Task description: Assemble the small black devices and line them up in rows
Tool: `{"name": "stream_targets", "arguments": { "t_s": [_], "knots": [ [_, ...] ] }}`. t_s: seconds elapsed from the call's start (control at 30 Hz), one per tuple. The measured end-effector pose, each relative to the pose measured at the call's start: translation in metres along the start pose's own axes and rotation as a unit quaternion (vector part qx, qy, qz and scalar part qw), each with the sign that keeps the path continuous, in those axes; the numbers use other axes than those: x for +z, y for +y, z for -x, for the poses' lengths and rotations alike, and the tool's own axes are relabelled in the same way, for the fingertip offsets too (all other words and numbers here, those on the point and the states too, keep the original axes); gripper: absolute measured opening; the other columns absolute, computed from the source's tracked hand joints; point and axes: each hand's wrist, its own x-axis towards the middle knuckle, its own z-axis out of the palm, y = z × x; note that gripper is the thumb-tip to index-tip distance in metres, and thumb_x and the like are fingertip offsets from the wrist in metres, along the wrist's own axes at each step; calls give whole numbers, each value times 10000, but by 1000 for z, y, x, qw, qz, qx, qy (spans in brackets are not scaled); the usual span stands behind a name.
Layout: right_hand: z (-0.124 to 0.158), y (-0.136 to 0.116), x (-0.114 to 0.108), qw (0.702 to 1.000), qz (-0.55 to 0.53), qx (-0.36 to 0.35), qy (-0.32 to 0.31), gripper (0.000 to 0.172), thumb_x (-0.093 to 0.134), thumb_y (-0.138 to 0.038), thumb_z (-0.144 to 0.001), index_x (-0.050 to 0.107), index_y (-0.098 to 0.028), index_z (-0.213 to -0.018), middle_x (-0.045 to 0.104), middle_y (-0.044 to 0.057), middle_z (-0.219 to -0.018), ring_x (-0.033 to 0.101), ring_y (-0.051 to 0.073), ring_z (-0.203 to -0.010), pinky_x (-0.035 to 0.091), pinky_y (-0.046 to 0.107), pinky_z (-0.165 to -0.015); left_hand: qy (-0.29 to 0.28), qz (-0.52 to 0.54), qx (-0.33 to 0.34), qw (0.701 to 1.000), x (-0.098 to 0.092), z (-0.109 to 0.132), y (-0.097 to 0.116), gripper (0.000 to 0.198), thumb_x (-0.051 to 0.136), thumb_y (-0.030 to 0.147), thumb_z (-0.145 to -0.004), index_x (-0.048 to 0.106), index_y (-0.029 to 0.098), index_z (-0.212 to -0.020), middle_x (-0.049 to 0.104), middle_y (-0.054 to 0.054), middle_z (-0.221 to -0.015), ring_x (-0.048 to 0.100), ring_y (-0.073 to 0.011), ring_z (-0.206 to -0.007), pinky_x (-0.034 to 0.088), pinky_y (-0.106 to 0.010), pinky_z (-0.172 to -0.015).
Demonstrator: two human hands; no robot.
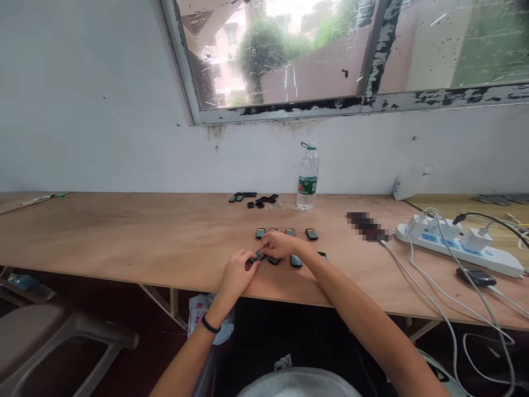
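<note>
My left hand [239, 271] is closed around the edge of a small black device with a grey screen [258, 257], tilted at the table's front. Pinched fingers of my right hand [276, 242] meet at the upper edge of that device; whatever is between them is too small to make out. Similar black devices lie about my hands: one at the back left [260, 234], one at the back right [312, 234], and one in front [296, 261]. My right hand and forearm partly cover several others.
Farther back are black casing pieces [268, 199], small shiny bits [276, 206] and a water bottle [307, 179]. To the right lie a blurred-out dark object [367, 226], a power strip [463, 248] with trailing white cables and a black box [477, 277]. A stool [61, 336] stands left.
</note>
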Motion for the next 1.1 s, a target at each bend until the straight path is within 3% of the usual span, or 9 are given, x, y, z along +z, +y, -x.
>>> {"name": "stream_targets", "arguments": {
  "t_s": [0.2,0.33,0.47,0.67,0.8,0.97,1.1],
  "knots": [
    [11,21,-24,998,-25,21,46,386,496,-15,-806,799,-179,-982,757,53,-1017,638,147,-770,472,229,-676,21,7,2,1000,0,3,-2,108,708,324,-893,700,237,-956,710,-51,-995,666,-258,-963,532,-379,-857],
    [31,30,-42,999,-33,27,8,393,503,-9,-792,797,-186,-985,768,45,-970,648,163,-772,482,245,-676,37,1,3,999,0,4,-1,162,699,389,-902,704,243,-971,686,-47,-1002,653,-253,-970,530,-378,-863],
    [58,27,-50,998,-33,55,-6,307,558,-60,-818,792,-189,-968,763,45,-934,633,167,-737,452,244,-618,44,4,40,998,-3,4,5,124,676,313,-913,708,248,-1013,669,-52,-1056,624,-251,-1033,511,-391,-916],
    [85,24,-53,994,-25,93,-42,176,745,-223,-780,784,-202,-950,729,57,-943,634,192,-796,450,249,-621,22,25,86,996,-5,6,22,92,633,262,-938,719,253,-970,674,-50,-1041,607,-247,-1049,488,-423,-963],
    [90,19,-48,990,8,133,-44,380,866,-456,-698,758,-206,-963,701,61,-956,621,199,-771,430,257,-580,-20,20,100,995,2,6,40,109,666,268,-918,723,259,-1011,681,-62,-1085,599,-261,-1095,466,-442,-989],
    [87,28,-36,991,25,128,-31,451,889,-482,-660,731,-194,-970,685,46,-960,602,182,-758,409,248,-581,-70,20,132,989,13,-8,63,389,700,222,-890,634,283,-1268,664,-66,-1279,567,-280,-1220,424,-450,-1022],
    [86,33,-33,993,25,114,-34,419,872,-445,-693,702,-177,-967,669,23,-869,562,159,-696,377,246,-568,-92,33,162,982,24,-24,71,475,696,229,-895,570,294,-1349,660,-55,-1326,535,-285,-1277,407,-449,-1024]
  ]
}}
